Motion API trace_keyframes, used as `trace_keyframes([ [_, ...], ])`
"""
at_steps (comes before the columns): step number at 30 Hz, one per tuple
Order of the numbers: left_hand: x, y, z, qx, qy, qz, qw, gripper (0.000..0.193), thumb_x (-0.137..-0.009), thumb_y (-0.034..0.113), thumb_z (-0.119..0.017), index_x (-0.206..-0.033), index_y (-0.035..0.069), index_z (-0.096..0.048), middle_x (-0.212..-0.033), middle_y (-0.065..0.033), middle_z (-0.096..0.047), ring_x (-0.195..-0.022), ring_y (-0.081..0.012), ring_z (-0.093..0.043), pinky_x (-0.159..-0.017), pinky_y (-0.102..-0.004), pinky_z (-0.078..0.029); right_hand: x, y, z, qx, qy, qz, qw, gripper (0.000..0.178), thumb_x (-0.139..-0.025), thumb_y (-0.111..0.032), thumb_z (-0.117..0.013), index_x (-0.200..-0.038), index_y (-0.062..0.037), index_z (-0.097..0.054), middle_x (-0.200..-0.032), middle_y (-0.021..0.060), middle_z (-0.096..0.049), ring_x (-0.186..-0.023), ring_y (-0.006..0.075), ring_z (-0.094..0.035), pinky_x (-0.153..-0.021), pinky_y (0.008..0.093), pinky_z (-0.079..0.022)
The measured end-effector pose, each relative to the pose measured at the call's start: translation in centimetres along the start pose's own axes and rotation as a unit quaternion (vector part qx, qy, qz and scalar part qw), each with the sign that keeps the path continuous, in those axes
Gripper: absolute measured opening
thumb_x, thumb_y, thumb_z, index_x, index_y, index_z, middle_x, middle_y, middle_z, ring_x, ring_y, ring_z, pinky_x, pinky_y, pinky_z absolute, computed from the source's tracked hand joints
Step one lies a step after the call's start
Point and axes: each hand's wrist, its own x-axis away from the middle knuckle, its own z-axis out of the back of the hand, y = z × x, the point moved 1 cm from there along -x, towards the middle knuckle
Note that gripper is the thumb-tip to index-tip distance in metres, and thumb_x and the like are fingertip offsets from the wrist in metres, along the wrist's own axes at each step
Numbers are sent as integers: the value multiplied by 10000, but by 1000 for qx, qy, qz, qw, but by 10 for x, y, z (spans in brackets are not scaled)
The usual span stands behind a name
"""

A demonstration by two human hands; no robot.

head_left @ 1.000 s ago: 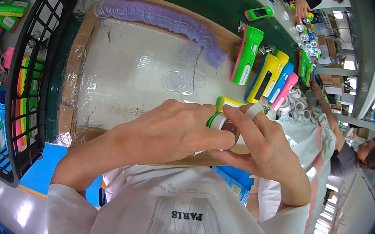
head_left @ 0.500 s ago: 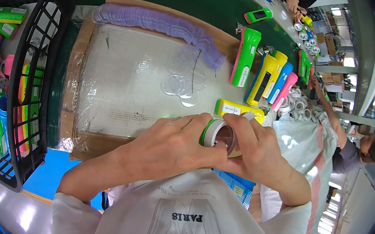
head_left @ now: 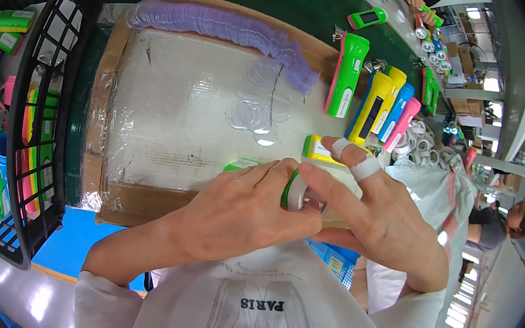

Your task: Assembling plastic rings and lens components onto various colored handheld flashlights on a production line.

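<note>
My left hand [head_left: 248,201] is wrapped round a green flashlight [head_left: 241,164]; the hand hides most of its body, and its open end points right. At that end sits a white ring [head_left: 296,191], with something clear and shiny inside. My right hand [head_left: 378,211] has its index finger and thumb about the ring, while two other fingers, banded with white tape, stretch away from it. Just beyond these fingers lies a yellow and green flashlight [head_left: 324,149]. Farther off stand a green and pink flashlight [head_left: 348,76], a yellow one [head_left: 369,108], a blue one [head_left: 395,111] and a pink one [head_left: 402,124].
A cardboard tray [head_left: 105,99] holds a long row of clear purple discs [head_left: 214,25] and some loose ones [head_left: 252,117]. A black crate [head_left: 37,103] of flashlights is on the left. White rings [head_left: 423,144] lie in a pile by a white sack [head_left: 426,191]. Other people work at the far right.
My right hand has shifted right, and its taped fingers have lifted off and stretched out. The flashlight's open end has turned farther from view. My left hand has barely moved.
</note>
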Motion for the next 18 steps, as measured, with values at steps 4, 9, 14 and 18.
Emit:
trace_keyframes([
  [4,-3,5,-2,2,1,10,1000,193,-681,131,-742,-849,152,-648,-1069,-234,-605,-763,-264,-659,-603,-319,-569,13,0,-23,-28,46,-66,996,621,-748,-362,-790,-1159,31,-542,-832,86,-584,-697,229,-620,-499,345,-495],
  [9,-3,6,0,1,-4,0,1000,209,-743,164,-675,-936,135,-600,-954,-234,-570,-757,-280,-658,-594,-315,-557,4,-5,0,-6,23,-32,999,602,-748,-302,-782,-1209,-7,-531,-1031,145,-571,-767,253,-652,-551,362,-532],
  [14,-3,9,-7,-20,17,4,1000,171,-723,162,-685,-871,150,-600,-1004,-256,-580,-810,-301,-670,-628,-335,-568,13,0,-23,-5,39,-56,998,557,-746,-336,-787,-1108,13,-548,-874,106,-575,-688,225,-630,-504,341,-495],
  [18,-1,10,-5,-19,0,10,1000,190,-682,125,-744,-844,157,-651,-1098,-232,-598,-776,-263,-651,-607,-316,-559,14,0,-10,31,-27,-52,998,571,-730,-373,-787,-1063,21,-543,-822,109,-578,-676,229,-628,-492,337,-484],
])
